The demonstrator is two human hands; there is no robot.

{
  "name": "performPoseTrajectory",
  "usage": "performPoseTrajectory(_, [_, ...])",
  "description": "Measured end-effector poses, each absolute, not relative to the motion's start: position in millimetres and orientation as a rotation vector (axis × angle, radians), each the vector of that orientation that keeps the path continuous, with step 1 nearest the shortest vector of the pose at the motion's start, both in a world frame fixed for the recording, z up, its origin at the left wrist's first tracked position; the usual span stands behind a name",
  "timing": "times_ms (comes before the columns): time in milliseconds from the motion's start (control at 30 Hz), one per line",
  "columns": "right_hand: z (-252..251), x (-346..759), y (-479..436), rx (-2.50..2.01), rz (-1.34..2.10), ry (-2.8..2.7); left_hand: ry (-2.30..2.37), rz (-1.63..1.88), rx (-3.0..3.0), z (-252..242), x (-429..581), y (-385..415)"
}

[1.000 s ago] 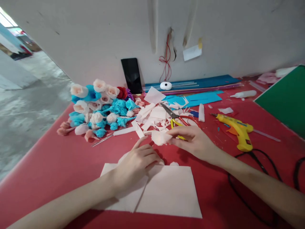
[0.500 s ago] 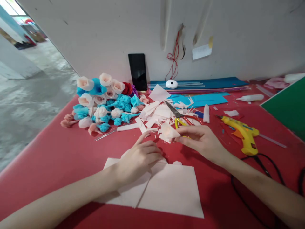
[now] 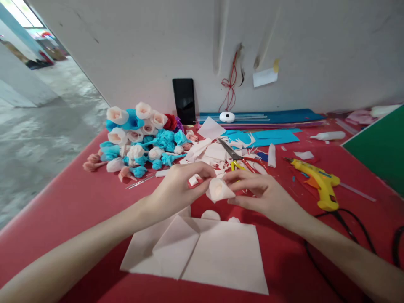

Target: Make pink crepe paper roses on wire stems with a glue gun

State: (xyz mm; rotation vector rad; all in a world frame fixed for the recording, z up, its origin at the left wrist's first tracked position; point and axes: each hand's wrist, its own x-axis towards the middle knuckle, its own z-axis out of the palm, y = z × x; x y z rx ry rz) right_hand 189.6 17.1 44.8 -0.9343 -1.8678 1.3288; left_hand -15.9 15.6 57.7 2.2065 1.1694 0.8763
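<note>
A cupped, pale pink paper petal point(image 3: 218, 190) is held above the table between my two hands. At its left edge, my left hand point(image 3: 181, 183) pinches it with thumb and fingertips. My right hand point(image 3: 263, 191) grips its right side, thumb below and fingers above. Beneath them lie pale pink paper sheets point(image 3: 225, 256), one with a folded piece on top. Small rounded paper pieces point(image 3: 211, 215) poke out past the sheets' far edge. Just beyond my hands, scissors point(image 3: 235, 153) with red handles rest on pale paper scraps point(image 3: 216, 151), beside a yellow-handled tool point(image 3: 237, 165).
Blue, pink and white paper flowers point(image 3: 166, 141) are heaped at back left. A yellow glue gun point(image 3: 318, 181) with a black cord lies on the right. A phone point(image 3: 184, 101) leans against the wall, and blue paper point(image 3: 263, 136) lies at the back.
My left hand has lifted off the paper sheets and moved up to the petal's left edge. My right hand has brought the petal slightly left and nearer.
</note>
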Motion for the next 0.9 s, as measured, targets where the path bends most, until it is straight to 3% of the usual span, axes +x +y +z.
performPoseTrajectory(200, [49,189,5,-0.958,1.044,-1.711,0.971,1.249,1.790,55,7,19])
performPoseTrajectory(367, [53,191,3,-0.912,0.965,-1.623,0.836,1.099,1.724,53,22,5])
performPoseTrajectory(633, [58,187,-5,-0.915,0.931,-1.591,0.768,1.249,1.655,72,29,-7])
performPoseTrajectory(900, [56,187,-8,-1.045,1.090,-1.548,0.742,1.131,1.720,82,23,-16])
